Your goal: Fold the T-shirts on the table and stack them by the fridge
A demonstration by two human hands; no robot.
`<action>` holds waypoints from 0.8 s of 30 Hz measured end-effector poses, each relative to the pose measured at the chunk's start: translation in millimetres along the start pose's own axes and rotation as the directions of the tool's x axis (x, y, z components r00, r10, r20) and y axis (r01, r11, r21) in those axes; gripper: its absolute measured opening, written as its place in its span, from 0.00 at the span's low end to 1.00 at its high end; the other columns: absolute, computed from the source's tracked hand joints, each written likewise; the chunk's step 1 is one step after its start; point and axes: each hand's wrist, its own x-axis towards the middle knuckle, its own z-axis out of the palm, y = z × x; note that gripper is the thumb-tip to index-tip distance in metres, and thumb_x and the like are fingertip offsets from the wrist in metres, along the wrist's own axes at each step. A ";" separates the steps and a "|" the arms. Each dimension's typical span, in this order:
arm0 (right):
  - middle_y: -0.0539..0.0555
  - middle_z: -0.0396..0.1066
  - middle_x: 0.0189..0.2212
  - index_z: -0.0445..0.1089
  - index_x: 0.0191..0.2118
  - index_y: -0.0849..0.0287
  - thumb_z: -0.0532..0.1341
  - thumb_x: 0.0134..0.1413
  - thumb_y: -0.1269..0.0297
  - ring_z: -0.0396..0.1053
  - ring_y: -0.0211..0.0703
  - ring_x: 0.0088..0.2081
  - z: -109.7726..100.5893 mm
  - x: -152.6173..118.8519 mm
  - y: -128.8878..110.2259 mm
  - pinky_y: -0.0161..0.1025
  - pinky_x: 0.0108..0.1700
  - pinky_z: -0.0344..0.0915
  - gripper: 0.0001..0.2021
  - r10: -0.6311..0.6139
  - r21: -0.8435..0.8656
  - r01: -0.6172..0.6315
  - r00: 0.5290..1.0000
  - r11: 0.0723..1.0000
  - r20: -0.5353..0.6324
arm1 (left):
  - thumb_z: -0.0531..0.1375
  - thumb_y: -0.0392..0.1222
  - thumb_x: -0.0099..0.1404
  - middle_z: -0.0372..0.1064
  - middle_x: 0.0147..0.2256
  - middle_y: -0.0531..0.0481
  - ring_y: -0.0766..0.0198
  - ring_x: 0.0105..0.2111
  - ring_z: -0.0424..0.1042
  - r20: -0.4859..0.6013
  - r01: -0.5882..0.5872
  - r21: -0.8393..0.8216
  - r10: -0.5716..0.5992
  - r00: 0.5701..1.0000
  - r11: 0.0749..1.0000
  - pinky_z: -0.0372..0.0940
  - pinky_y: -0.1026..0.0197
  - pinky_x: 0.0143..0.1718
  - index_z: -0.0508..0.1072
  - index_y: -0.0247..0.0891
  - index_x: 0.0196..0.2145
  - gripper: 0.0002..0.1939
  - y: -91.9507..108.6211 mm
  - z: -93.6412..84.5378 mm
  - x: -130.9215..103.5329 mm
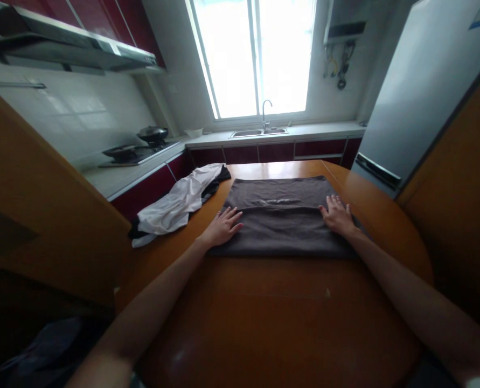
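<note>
A dark grey cloth point(280, 233), folded into a wide flat shape, lies on the brown wooden table point(272, 323). Small light lettering shows near the middle of its upper part, just above a fold line running across it. My left hand point(222, 226) lies flat on the cloth's left side, fingers spread. On the right side of the cloth rests my right hand point(337, 215), its fingers also apart and palm down. Neither hand holds anything.
White and black clothes point(175, 202) lie in a heap on the table's left edge. Beyond the table are a counter with a sink point(259, 132), a stove with pans point(153, 134) at the left, and a fridge point(417, 91) at the right.
</note>
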 end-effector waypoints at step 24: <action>0.63 0.39 0.74 0.47 0.73 0.64 0.44 0.71 0.48 0.35 0.52 0.74 -4.0 -52.7 -79.5 0.59 0.71 0.36 0.34 -0.308 0.078 0.299 0.937 0.951 0.167 | 0.43 0.61 0.74 0.43 0.72 0.48 0.47 0.72 0.42 0.070 -0.030 -0.003 0.030 0.997 1.000 0.44 0.38 0.68 0.56 0.47 0.71 0.33 4.6 20.1 11.0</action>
